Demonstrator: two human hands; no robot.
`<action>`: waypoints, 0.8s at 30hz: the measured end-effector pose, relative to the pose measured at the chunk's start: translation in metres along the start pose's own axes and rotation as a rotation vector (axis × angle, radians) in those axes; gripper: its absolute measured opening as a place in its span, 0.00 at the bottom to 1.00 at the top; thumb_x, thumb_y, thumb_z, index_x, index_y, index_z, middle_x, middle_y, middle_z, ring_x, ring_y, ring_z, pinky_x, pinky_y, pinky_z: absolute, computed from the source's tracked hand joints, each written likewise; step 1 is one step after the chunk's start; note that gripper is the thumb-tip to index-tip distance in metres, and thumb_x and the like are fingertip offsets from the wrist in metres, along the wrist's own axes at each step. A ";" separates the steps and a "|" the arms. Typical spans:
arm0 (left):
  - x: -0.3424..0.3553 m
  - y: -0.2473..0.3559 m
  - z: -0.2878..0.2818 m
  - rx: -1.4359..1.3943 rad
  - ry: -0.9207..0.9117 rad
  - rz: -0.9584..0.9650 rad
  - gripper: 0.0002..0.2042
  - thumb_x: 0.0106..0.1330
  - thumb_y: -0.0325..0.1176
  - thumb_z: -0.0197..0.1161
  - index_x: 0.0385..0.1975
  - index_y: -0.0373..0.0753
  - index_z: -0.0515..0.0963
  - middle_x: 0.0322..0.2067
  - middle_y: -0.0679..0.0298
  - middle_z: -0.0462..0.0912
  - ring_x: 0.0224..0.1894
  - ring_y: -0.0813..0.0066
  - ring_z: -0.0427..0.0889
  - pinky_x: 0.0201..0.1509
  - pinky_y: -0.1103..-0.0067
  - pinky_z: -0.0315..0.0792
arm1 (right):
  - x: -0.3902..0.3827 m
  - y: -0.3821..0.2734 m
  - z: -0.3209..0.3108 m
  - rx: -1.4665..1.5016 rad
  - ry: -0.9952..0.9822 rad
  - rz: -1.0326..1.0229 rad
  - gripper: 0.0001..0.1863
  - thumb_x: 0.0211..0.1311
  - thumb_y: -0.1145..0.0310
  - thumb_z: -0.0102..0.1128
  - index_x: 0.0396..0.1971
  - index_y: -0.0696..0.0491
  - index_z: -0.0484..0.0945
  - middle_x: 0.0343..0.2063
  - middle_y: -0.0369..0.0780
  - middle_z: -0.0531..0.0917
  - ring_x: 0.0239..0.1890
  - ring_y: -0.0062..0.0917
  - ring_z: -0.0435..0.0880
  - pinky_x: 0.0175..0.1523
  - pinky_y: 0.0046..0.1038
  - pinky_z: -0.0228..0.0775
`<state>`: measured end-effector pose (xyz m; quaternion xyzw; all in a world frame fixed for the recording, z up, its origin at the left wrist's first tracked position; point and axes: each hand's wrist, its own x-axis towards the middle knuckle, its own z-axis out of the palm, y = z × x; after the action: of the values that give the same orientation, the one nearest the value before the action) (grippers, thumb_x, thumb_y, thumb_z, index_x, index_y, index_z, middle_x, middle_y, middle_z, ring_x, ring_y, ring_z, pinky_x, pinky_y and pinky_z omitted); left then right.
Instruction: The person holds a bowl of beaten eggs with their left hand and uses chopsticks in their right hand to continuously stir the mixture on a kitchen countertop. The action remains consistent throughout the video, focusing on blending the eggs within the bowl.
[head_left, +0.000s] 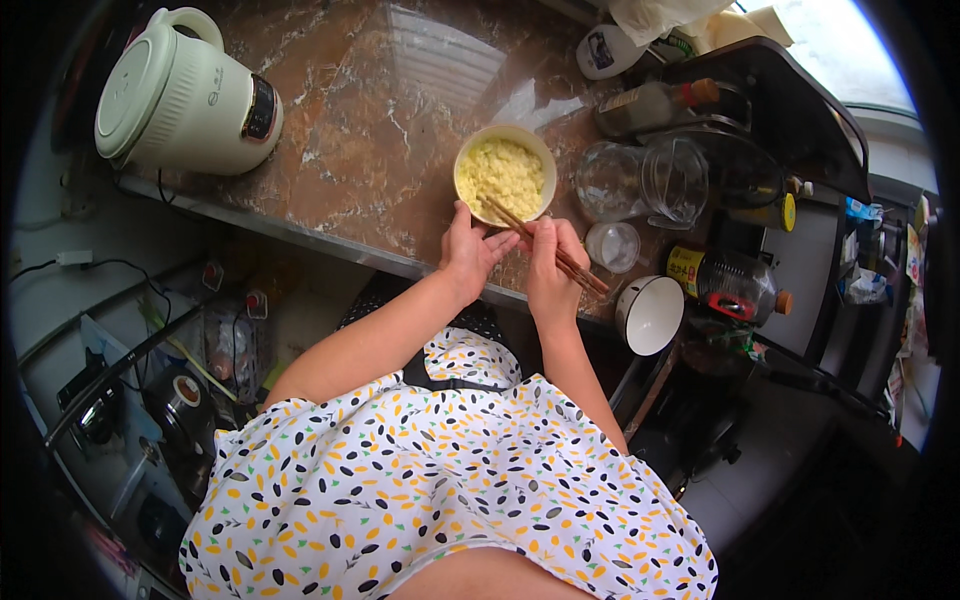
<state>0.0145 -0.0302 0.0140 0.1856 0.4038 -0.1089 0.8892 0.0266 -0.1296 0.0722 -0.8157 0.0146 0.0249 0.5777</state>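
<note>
A cream-coloured bowl (548, 158) stands near the front edge of the counter, filled with a pale yellow, lumpy mash (500, 172). My left hand (468, 252) steadies the bowl at its near side, thumb up against the wall and fingers along the base. In my right hand (552, 265) is a pair of brown wooden chopsticks (578, 273), gripped with closed fingers. Their tips reach into the mash at the near part of the bowl, and the thick ends point down to the right.
Right of the bowl are a clear glass jar (612, 182), a small clear cup (612, 247) and a white bowl with a dark rim (652, 315). Bottles (645, 108) stand farther right. A pale green electric kettle (190, 105) sits at the far left of the brown marbled counter (340, 150).
</note>
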 end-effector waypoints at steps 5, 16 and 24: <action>0.000 -0.002 -0.001 0.005 -0.015 0.012 0.30 0.74 0.57 0.30 0.63 0.38 0.58 0.59 0.54 0.67 0.56 0.59 0.74 0.57 0.68 0.70 | -0.009 0.003 -0.001 -0.277 -0.066 -0.187 0.12 0.67 0.71 0.51 0.22 0.58 0.73 0.19 0.45 0.77 0.23 0.39 0.76 0.29 0.37 0.64; 0.010 -0.006 -0.008 -0.088 -0.021 0.000 0.29 0.75 0.55 0.32 0.63 0.37 0.57 0.60 0.52 0.66 0.57 0.59 0.74 0.59 0.68 0.69 | -0.010 0.001 0.013 -0.275 -0.061 -0.332 0.08 0.64 0.73 0.53 0.25 0.58 0.73 0.20 0.46 0.76 0.24 0.38 0.76 0.30 0.35 0.66; 0.002 0.001 -0.002 -0.040 -0.052 -0.009 0.30 0.74 0.56 0.30 0.62 0.37 0.60 0.60 0.54 0.68 0.56 0.60 0.73 0.56 0.71 0.70 | -0.007 -0.001 0.013 -0.128 -0.123 -0.126 0.09 0.65 0.71 0.52 0.27 0.57 0.76 0.22 0.46 0.79 0.26 0.40 0.77 0.31 0.37 0.66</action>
<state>0.0148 -0.0286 0.0108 0.1631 0.3834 -0.1094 0.9025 0.0198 -0.1170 0.0695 -0.8471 -0.0740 0.0392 0.5249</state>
